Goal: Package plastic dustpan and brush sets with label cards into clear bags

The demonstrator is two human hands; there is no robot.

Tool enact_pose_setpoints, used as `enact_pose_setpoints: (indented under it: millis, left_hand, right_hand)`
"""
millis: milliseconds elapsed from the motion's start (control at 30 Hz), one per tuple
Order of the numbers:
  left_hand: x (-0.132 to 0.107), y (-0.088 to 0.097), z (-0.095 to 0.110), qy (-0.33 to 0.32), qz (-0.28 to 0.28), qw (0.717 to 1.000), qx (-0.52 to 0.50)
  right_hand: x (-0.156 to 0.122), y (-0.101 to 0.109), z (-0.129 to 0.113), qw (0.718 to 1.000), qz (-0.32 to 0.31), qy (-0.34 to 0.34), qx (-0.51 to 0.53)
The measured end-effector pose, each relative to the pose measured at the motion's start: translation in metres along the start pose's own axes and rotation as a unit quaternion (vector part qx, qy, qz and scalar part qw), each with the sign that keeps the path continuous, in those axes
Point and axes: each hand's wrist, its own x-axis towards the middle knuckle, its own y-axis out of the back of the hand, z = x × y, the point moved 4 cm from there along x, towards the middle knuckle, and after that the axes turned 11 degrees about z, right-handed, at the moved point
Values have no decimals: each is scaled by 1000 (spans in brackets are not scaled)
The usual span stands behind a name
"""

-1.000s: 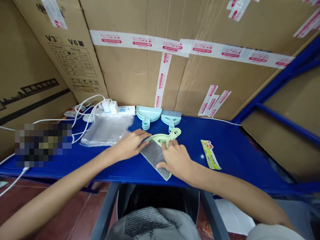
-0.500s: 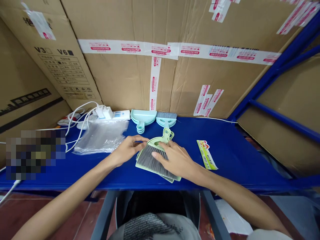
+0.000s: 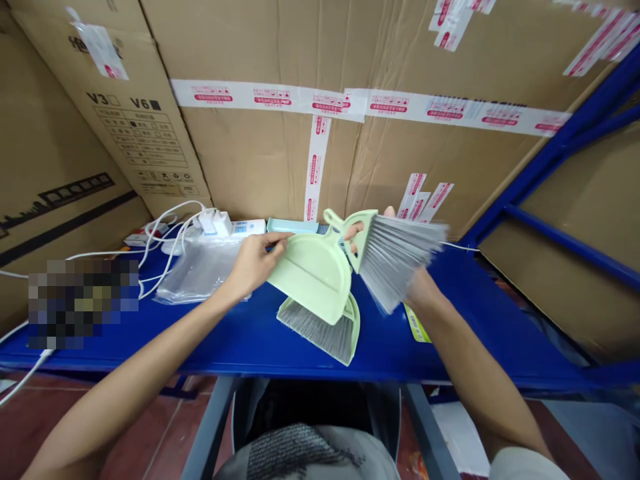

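Note:
My left hand (image 3: 257, 263) grips the left edge of a pale green dustpan (image 3: 313, 270), raised off the blue table with its pan facing me. In my right hand (image 3: 417, 283) is a matching green hand brush (image 3: 363, 243), its grey bristles pointing right and my fingers through the opening in its head. The brush handle meets or overlaps the dustpan handle near the top. Below them, another green brush with grey bristles (image 3: 320, 330) lies on the table, apparently on a second green dustpan (image 3: 356, 327), partly covered by the raised one.
Light blue dustpans (image 3: 293, 225) stand at the back, mostly hidden. Clear plastic bags (image 3: 200, 270) and a white power strip (image 3: 250, 228) with cables lie left. A yellow-green card (image 3: 417, 327) is partly behind my right forearm. Cardboard walls (image 3: 250, 167) and a blue frame (image 3: 540, 167) enclose the table.
The top green dustpan and brush have been lifted from the stack and drawn apart. My right hand has turned the brush to the right, uncovering the second set on the table.

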Motion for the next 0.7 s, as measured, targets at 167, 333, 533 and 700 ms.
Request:
enact_pose_setpoints:
  millis: [167, 333, 533, 700]
  left_hand:
    - [29, 37, -38, 20, 157, 987, -10]
    - [17, 54, -57, -14, 285, 956, -64]
    - [2, 45, -56, -41, 289, 954, -67]
    - [1, 45, -60, -57, 308, 947, -68]
  right_hand:
    - [-29, 5, -3, 989, 21, 33, -141]
    - [-55, -62, 14, 923, -13, 32, -384]
    - [-57, -115, 24, 887, -10, 64, -458]
    - [-60, -128, 21, 861, -11, 26, -507]
